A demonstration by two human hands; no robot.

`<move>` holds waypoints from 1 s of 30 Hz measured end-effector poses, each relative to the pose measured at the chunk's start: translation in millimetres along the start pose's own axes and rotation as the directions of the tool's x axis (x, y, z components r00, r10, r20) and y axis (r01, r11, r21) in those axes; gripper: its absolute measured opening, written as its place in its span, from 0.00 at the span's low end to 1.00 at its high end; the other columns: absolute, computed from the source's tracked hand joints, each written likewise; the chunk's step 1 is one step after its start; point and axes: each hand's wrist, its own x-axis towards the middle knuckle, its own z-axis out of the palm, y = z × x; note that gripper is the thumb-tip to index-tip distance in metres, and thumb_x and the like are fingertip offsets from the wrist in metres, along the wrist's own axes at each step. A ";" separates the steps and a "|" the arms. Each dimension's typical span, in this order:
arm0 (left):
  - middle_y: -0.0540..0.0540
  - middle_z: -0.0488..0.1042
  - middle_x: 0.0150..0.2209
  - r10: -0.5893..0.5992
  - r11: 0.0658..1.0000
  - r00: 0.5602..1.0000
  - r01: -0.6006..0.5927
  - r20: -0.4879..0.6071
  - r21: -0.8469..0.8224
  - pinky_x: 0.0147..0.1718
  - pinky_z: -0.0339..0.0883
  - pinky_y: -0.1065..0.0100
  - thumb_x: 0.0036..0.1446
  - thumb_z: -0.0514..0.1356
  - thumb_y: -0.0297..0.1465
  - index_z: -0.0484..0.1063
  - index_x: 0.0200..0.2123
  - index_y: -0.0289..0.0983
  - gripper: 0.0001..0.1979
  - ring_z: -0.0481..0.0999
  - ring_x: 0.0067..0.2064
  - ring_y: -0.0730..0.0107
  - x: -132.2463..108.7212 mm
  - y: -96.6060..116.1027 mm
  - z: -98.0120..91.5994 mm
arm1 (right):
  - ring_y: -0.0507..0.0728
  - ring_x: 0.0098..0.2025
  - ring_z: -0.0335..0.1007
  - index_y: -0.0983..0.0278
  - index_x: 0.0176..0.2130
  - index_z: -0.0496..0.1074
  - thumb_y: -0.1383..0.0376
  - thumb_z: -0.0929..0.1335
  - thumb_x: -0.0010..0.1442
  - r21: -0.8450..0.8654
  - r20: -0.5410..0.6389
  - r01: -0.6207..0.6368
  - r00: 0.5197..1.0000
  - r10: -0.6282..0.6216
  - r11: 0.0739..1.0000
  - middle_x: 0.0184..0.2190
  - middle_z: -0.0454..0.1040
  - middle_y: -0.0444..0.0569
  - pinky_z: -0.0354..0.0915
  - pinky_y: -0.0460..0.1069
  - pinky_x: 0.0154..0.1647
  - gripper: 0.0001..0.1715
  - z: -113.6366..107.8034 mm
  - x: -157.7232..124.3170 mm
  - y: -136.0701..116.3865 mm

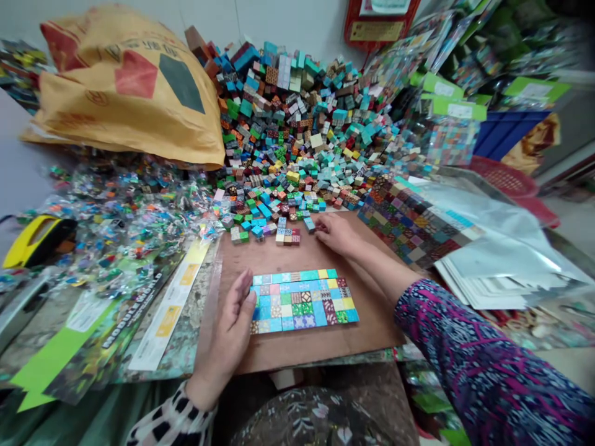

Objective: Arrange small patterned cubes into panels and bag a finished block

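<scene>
A flat slab of small printed cube blocks (302, 303) in blue, green, yellow and maroon lies on the brown board (372, 337). A narrow strip of blocks (295, 276) runs along its far side. My left hand (236, 316) rests against the slab's left end, thumb apart from the fingers, without gripping it. Beyond the slab, my right hand (337, 232) has its fingers curled together at the board's far edge. Its fingertips are beside a blue-grey block (309, 224); whether something is pinched there is hidden. A small cluster of cream and maroon blocks (288, 236) sits to their left.
A large heap of loose blocks (288, 136) rises against the wall. A yellow sack (134, 93) and small plastic-wrapped pieces (125, 198) lie left, beside a yellow-black tool (37, 238). At right are a larger block panel (413, 223) and silvery plastic bags (525, 241).
</scene>
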 end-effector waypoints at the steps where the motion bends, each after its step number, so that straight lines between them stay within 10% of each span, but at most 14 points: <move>1: 0.39 0.64 0.65 0.001 1.000 1.000 -0.001 -0.007 0.001 0.64 0.58 0.53 0.64 0.56 0.44 0.61 0.62 0.41 0.27 0.61 0.67 0.58 0.3 -0.3 0.3 | 0.57 0.40 0.68 0.63 0.36 0.71 0.72 0.66 0.57 0.014 0.028 -0.016 0.999 0.016 1.000 0.39 0.74 0.51 0.64 0.52 0.41 0.06 -3.1 -3.1 1.0; 10: 0.38 0.64 0.65 0.023 1.000 1.000 -0.023 -0.016 -0.008 0.65 0.57 0.51 0.62 0.56 0.45 0.62 0.62 0.40 0.28 0.61 0.67 0.56 0.6 -3.3 2.7 | 0.54 0.28 0.70 0.62 0.29 0.74 0.66 0.70 0.57 0.134 0.262 -0.151 0.959 0.112 0.979 0.27 0.77 0.45 0.61 0.49 0.28 0.05 -24.5 -54.1 3.3; 30: 0.38 0.62 0.66 0.042 0.999 0.999 -0.042 0.000 0.022 0.65 0.56 0.52 0.63 0.56 0.45 0.61 0.62 0.40 0.28 0.61 0.67 0.58 -1.1 -1.3 3.2 | 0.60 0.40 0.73 0.61 0.37 0.73 0.54 0.59 0.68 0.185 -0.008 -0.186 0.982 0.191 0.965 0.38 0.77 0.52 0.67 0.55 0.42 0.20 -23.9 -116.9 -12.0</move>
